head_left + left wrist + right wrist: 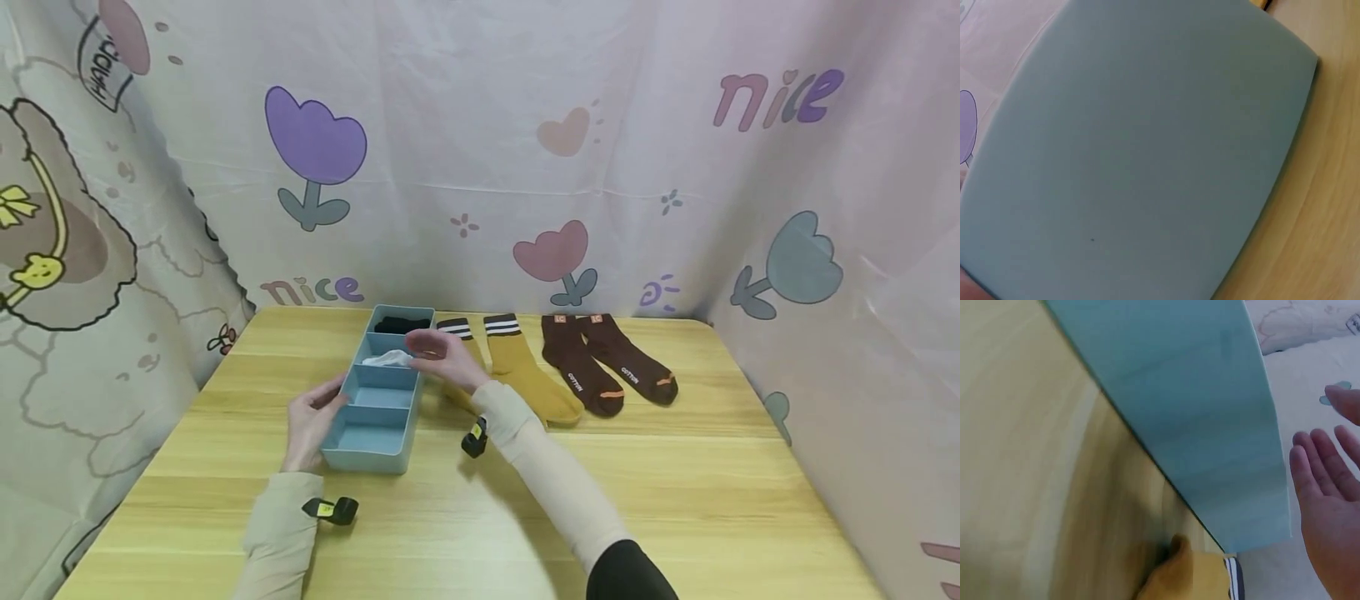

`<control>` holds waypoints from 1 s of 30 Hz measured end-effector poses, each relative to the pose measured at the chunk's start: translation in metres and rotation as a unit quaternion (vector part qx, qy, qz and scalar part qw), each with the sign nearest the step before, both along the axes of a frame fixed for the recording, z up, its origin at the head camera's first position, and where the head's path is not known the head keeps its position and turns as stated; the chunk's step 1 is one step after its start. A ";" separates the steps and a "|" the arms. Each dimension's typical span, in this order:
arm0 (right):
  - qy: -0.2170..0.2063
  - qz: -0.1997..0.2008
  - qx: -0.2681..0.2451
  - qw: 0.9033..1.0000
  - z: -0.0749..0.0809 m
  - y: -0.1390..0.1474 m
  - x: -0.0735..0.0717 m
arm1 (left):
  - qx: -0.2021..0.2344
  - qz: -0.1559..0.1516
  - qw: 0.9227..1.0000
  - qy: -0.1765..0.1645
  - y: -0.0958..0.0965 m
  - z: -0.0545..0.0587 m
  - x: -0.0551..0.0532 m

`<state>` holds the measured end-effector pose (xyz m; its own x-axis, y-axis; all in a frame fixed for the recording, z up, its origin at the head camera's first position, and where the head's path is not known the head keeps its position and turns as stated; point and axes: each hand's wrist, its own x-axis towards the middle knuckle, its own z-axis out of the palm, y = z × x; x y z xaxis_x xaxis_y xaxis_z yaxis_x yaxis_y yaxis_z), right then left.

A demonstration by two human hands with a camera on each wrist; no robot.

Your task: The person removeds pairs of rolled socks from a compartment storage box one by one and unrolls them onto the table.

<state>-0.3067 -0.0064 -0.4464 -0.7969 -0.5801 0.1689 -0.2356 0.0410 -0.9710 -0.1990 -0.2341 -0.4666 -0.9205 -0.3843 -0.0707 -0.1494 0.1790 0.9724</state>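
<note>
A blue-grey storage box (375,461) with several compartments stands left of the table's middle. Its farthest compartment holds a folded black sock-like item (402,324), and the second from the back holds a white cloth item (387,358), perhaps socks. At the box's left wall, my left hand (307,427) holds the side, thumb at the rim. My right hand (448,360) hovers over the right rim beside the white item, its fingers loosely spread and gripping nothing. In the right wrist view, the right hand (1329,506) shows apart from the box wall (1197,425).
Mustard-yellow socks (525,371) with striped cuffs lie right of the box, one partly hidden by the right arm. Farther right lie two brown socks (585,367) with orange marks. The wooden table (675,500) meets a printed curtain (450,150) at the back.
</note>
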 end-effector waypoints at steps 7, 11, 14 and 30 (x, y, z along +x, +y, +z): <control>-0.016 0.025 0.003 1.000 0.004 -0.013 -0.019 | 0.006 -0.011 1.000 -0.007 0.004 -0.001 -0.004; -0.006 0.069 0.036 0.997 0.011 -0.024 -0.027 | 0.006 -0.011 1.000 -0.006 0.004 -0.001 -0.003; 0.003 0.095 0.063 0.994 0.016 -0.032 -0.033 | 0.004 -0.014 1.000 -0.008 0.004 0.000 -0.003; -0.004 0.191 0.270 0.944 0.036 -0.060 -0.049 | 0.008 -0.005 1.000 -0.003 -0.001 0.000 0.003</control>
